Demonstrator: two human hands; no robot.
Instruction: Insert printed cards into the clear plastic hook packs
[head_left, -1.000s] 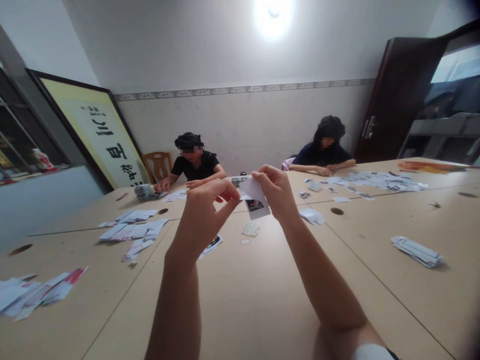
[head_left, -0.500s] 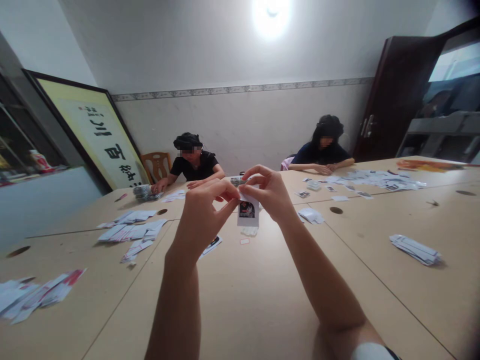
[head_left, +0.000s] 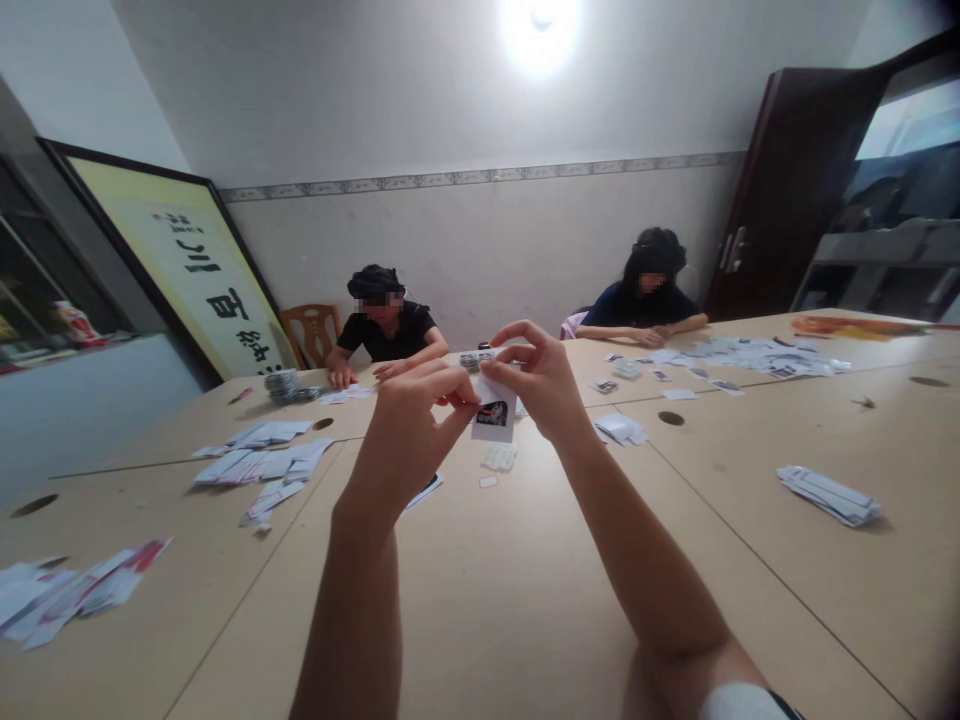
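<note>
A small white card with a dark printed picture (head_left: 493, 413) hangs tilted between my two hands, above the table. My left hand (head_left: 409, 415) pinches its upper left edge between thumb and forefinger. The thumb and fingers of my right hand (head_left: 541, 385) close on its top right corner, partly covering it. On the table below lie a pale translucent sheet (head_left: 499, 457) and a tiny red-edged label (head_left: 488, 482). Another dark-printed card (head_left: 424, 494) shows beside my left wrist, partly hidden by it.
White paper packets lie in piles at left (head_left: 259, 465), near left (head_left: 79, 590) and right (head_left: 829, 495). Two people sit opposite, by a stack of cards (head_left: 281, 386) and scattered cards (head_left: 757, 355). The table (head_left: 510, 610) has round holes.
The card has risen slightly and tilted; my right fingers have shifted up a little. Across the table, the left person's hand has moved from the stack toward the papers beside it.
</note>
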